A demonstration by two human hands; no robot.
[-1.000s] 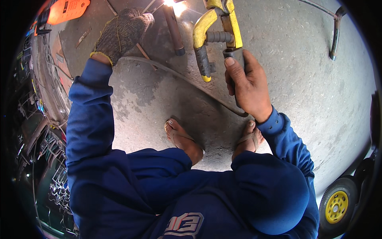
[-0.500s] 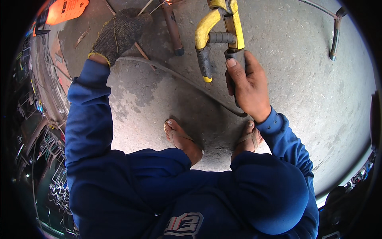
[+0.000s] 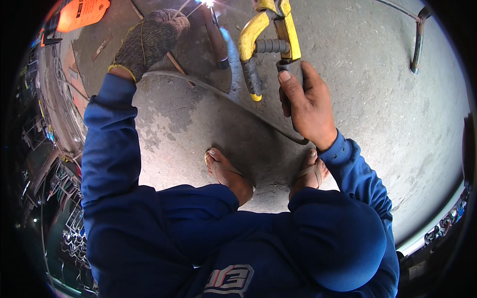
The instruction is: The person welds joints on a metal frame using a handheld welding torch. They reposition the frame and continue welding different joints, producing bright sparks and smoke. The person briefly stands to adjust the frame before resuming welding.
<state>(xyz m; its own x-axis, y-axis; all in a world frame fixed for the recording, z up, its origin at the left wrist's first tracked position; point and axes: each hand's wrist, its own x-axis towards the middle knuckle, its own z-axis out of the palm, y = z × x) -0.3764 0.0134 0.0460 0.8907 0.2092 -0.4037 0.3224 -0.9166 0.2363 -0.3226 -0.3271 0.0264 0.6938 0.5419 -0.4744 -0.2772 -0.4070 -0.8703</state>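
My right hand (image 3: 313, 107) is bare and wraps round the dark handle of a yellow welding electrode holder (image 3: 293, 37), thumb on top. The holder's head runs past the upper edge of the head view. A knitted grey glove with a yellow cuff covers my left hand (image 3: 151, 39), which is closed. Thin pale metal rods (image 3: 182, 7) stick out from its fingers; how they are gripped is hidden. Beside it a brown metal tube (image 3: 213, 39) with a dark end cap lies towards me. At its far end a white welding arc (image 3: 207, 3) glares.
A dark cable (image 3: 238, 102) curves over the concrete floor between my hands. An orange shield-like piece (image 3: 82, 14) sits at the far left, a bent metal tube frame (image 3: 418, 44) at the far right. A thin brown rod (image 3: 176, 63) lies under the glove. My sandalled feet (image 3: 228, 174) are close by.
The small orange glow at the tube's far end has become a bright white arc, with bluish light on the floor. My right hand and the electrode holder have shifted slightly left.
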